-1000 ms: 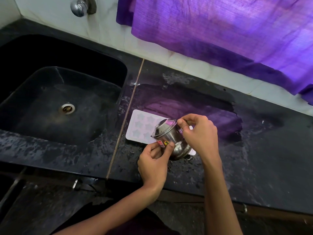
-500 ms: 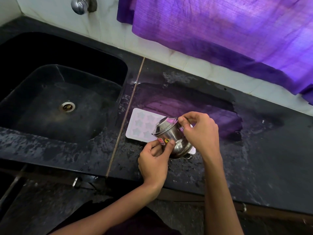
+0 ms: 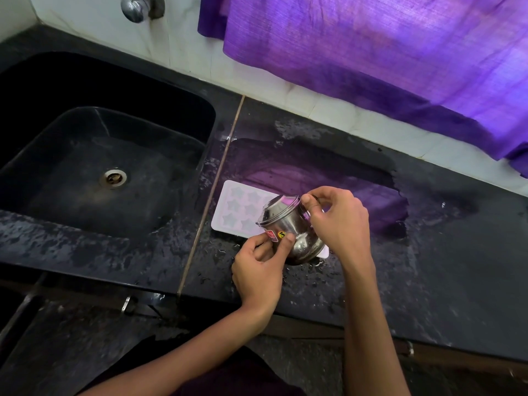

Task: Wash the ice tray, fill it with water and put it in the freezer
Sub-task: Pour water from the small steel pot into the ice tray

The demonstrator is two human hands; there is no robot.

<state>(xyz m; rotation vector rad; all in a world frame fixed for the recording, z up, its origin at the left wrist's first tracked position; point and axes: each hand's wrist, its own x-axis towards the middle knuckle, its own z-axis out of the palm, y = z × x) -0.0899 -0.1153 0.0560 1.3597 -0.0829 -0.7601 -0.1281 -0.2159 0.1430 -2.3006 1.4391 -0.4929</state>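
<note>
A pale pink ice tray with star-shaped cells lies flat on the wet black counter, just right of the sink. Over its right half a small steel pot is tilted with its mouth toward the tray's left cells. My left hand pinches the pot's lower side near its stickers. My right hand grips the rim and upper side. The pot and hands hide the tray's right part.
A deep black sink with a metal drain lies to the left, a chrome tap on the wall above it. A purple curtain hangs over the counter's back edge. The counter is wet around the tray.
Both hands keep their hold on the pot over the tray. The pot's tilt and place have barely shifted.
</note>
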